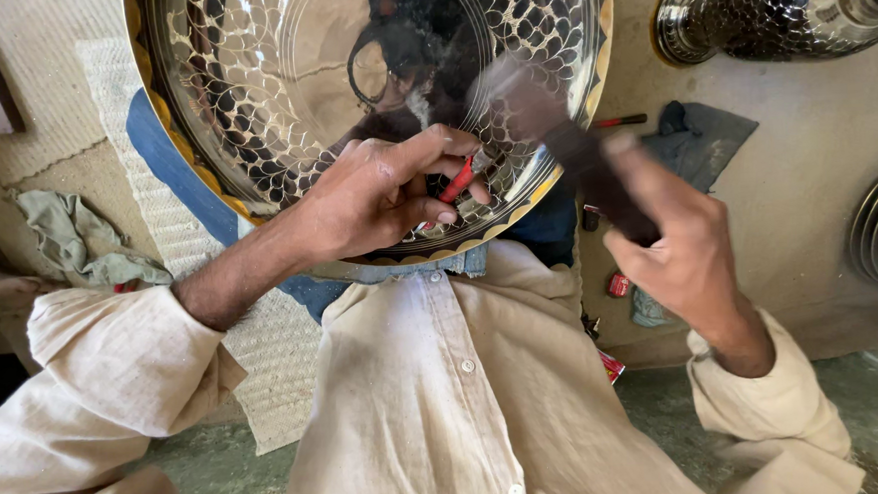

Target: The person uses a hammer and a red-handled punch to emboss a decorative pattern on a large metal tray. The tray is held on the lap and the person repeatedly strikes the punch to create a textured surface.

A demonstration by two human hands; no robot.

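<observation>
On lap: left hand (381, 195) pinches red punch (458, 179) against engraved tray (250, 86); right hand (674, 240) grips blurred hammer (564, 140)

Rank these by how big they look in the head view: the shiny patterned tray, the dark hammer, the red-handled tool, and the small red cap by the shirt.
1. shiny patterned tray
2. dark hammer, blurred
3. red-handled tool, partly hidden by the left hand
4. small red cap

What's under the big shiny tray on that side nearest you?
The tray rests on the person's lap; blue cloth shows beneath its left rim. The left hand, gripping a red-handled tool, covers the near rim. The rest is hidden.
</observation>
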